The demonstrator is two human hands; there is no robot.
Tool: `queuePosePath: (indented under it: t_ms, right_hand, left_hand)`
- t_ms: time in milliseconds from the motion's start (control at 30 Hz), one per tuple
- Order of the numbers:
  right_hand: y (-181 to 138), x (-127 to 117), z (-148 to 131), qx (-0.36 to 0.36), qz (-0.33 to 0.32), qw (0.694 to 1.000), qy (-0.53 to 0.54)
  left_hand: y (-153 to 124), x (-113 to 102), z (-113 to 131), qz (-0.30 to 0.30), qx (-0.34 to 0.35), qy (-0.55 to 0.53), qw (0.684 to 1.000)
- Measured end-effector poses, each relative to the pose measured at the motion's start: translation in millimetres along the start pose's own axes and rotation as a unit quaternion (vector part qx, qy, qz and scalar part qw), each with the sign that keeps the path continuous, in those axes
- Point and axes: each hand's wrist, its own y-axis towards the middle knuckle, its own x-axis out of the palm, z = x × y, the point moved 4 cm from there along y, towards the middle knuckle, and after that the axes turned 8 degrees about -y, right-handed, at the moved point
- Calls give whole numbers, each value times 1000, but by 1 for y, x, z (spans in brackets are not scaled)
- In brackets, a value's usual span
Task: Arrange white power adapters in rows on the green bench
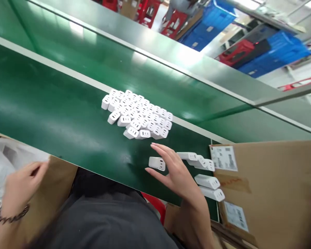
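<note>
On the green work surface [75, 135] a lone white charger [155, 163] lies between the spread thumb and fingers of my right hand [175, 169]. That hand is open, with its fingertips apart from the charger. Far to the left, my left hand [24, 185] is by the edge of a white plastic bag [15, 148]. Its thumb and forefinger are pinched together; what is between them, if anything, cannot be made out. A dense cluster of upright white chargers [138, 110], port ends up, stands ahead. Several more chargers [207, 181] lie to the right of my right hand.
A big cardboard box [272, 186] with paper labels stands at the right end of the surface. Another cardboard box [62, 173] holds the plastic bag at the lower left. A green raised wall [155, 74] runs behind the chargers. Blue crates [204, 29] are stacked beyond.
</note>
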Motion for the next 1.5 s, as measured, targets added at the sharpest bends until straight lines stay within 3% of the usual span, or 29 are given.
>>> queuePosePath:
  t_ms: [133, 200, 267, 367, 467, 733, 933, 1000, 1100, 1167, 1233, 1300, 1367, 1433, 1500]
  right_hand:
    - [-44, 25, 42, 132, -47, 990, 28]
    - [-45, 35, 40, 156, -17, 985, 66]
    - [-33, 40, 27, 133, 25, 984, 112]
    - [-7, 36, -2, 52, 79, 980, 172]
    - [15, 34, -25, -13, 95, 973, 210]
    - [37, 41, -50, -68, 115, 948, 287]
    - [39, 45, -59, -57, 124, 930, 342]
    - [42, 47, -65, -51, 125, 940, 313]
    - [47, 54, -85, -102, 122, 957, 241]
    - [47, 62, -103, -146, 107, 958, 222]
    - [43, 76, -116, -166, 76, 954, 238]
    - [38, 93, -122, -169, 34, 947, 270]
    - [34, 109, -122, -169, 2, 942, 289]
    - [32, 119, -120, -160, -22, 943, 291]
    - [31, 123, -117, -146, -41, 946, 287]
  left_hand:
    - [33, 55, 116, -93, 139, -150, 974]
    - [36, 78, 167, -153, 209, -218, 941]
    - [31, 92, 206, -206, 269, -275, 900]
    - [18, 100, 237, -245, 326, -333, 850]
    - [14, 97, 241, -227, 328, -372, 838]
    - [14, 76, 216, -167, 307, -426, 835]
    - [12, 74, 199, -222, 219, -505, 805]
    - [11, 69, 188, -179, 222, -488, 825]
    - [0, 53, 172, -66, 300, -363, 880]
    - [-14, 48, 163, -48, 346, -242, 905]
    - [-26, 46, 147, -67, 343, -147, 925]
    - [-36, 39, 117, -81, 299, -115, 944]
    - [-53, 24, 73, -63, 221, -134, 964]
    - [-82, 1, 15, -14, 92, -157, 983]
    - [-124, -19, -48, 19, -85, -142, 986]
